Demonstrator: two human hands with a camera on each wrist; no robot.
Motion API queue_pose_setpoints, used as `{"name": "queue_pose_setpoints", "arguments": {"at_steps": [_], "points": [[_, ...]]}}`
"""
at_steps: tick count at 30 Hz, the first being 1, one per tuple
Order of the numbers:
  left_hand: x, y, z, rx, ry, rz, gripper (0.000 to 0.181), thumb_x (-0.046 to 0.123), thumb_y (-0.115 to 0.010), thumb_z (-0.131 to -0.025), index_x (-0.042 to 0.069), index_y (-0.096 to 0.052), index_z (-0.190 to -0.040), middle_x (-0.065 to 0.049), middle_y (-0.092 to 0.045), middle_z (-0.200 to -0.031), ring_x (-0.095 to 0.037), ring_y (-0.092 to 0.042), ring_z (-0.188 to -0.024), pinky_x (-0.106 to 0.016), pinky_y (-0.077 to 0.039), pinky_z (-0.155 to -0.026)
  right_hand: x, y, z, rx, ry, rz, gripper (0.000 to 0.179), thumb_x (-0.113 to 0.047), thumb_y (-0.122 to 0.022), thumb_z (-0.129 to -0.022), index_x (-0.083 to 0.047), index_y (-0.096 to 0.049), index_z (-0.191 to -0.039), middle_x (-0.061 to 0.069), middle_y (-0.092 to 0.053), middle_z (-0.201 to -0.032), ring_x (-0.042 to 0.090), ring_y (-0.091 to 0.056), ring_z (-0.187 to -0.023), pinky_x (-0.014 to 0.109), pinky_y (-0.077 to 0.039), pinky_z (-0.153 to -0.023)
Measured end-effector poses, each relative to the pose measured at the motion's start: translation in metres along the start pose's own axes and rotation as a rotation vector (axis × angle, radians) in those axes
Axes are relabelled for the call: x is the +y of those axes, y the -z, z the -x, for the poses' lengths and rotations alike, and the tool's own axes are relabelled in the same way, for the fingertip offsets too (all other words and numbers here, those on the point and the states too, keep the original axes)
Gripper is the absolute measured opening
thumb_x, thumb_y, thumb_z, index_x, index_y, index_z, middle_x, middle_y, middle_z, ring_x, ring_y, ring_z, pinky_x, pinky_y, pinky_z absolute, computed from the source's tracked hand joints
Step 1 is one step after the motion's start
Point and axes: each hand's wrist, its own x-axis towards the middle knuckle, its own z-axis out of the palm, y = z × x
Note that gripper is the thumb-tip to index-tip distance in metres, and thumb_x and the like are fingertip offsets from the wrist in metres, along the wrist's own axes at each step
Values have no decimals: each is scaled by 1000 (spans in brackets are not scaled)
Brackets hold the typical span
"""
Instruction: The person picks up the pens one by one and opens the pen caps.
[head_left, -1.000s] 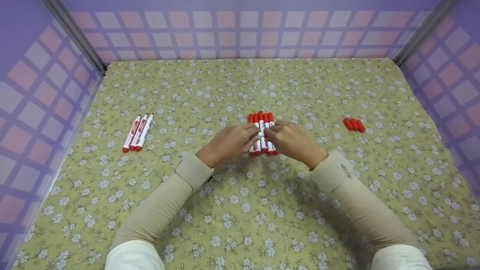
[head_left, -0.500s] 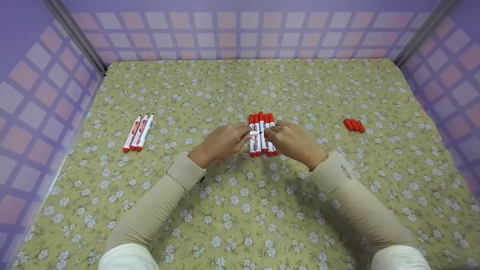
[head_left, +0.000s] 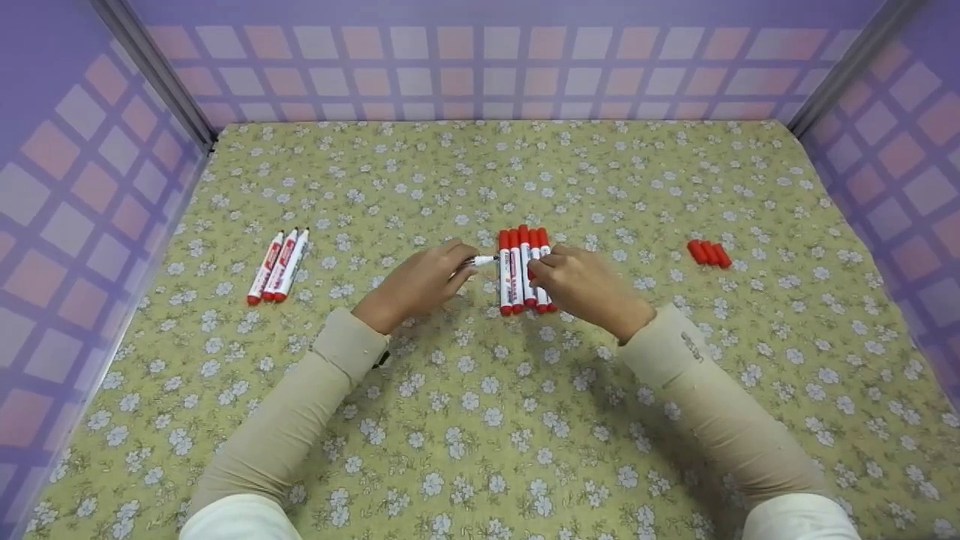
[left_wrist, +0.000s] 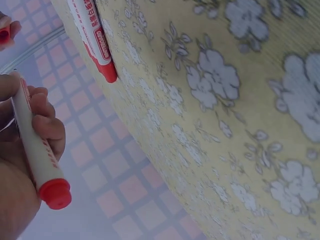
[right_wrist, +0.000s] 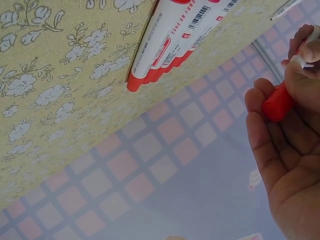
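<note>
My left hand (head_left: 426, 281) grips an uncapped whiteboard marker (left_wrist: 36, 135), white with a red end plug; its white nib end (head_left: 484, 260) points right in the head view. Between thumb and fingers, my right hand (head_left: 589, 285) pinches a red marker cap (right_wrist: 278, 103). In the left wrist view, the hollow mouth of that cap (left_wrist: 5, 34) faces the marker. Cap and marker are apart. A row of several capped red-and-white markers (head_left: 516, 270) lies on the cloth beneath and between the hands, partly covered by the right one.
Three uncapped markers (head_left: 277, 266) lie side by side at the left on the flowered tablecloth (head_left: 480, 420). Three loose red caps (head_left: 708, 253) sit at the right. Checkered purple panels (head_left: 480, 67) border the table at the back and sides.
The left hand has drawn left, carrying the marker away from the right hand; its nib end has come out into view. The right hand has stayed nearly still with the cap.
</note>
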Motion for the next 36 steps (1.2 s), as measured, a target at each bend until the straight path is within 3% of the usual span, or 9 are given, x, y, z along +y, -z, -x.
{"name": "queue_pose_setpoints", "arguments": {"at_steps": [9, 18, 29, 36], "points": [[-17, 13, 11, -15, 116, 55, 33, 20, -46, -102, 4, -53, -130, -10, -59, -115, -18, -56, -83, -34, -48, -72, -2, 0, 0, 36, 19, 2, 5, -9, -68, -89, -4, -70, -89, 9, -70, -76, 19, -58, -62, 28, -51, -57], [-40, 27, 23, -7, 336, 174, 38, 23, -46, -102, 7, -49, -137, -12, -55, -124, -21, -57, -91, -39, -47, -77, -3, -1, -1, 13, 16, -6, 10, -9, -67, -90, -3, -72, -95, 10, -71, -81, 20, -61, -65, 29, -54, -61], [-77, 49, 44, 105, 473, 261, 38, 19, -48, -101, 3, -50, -135, -15, -59, -114, -23, -53, -80, -38, -43, -68, -3, -1, -1, -10, 14, -13, 11, -9, -67, -90, -3, -72, -98, 10, -72, -86, 21, -65, -71, 31, -57, -67], [-101, 62, 63, 178, 537, 235, 40, 20, -47, -101, 0, -49, -136, -20, -53, -115, -27, -50, -91, -41, -41, -74, -2, -3, -1, -17, 20, -7, 12, -8, -68, -89, -2, -71, -99, 11, -73, -87, 21, -66, -73, 32, -57, -69]]}}
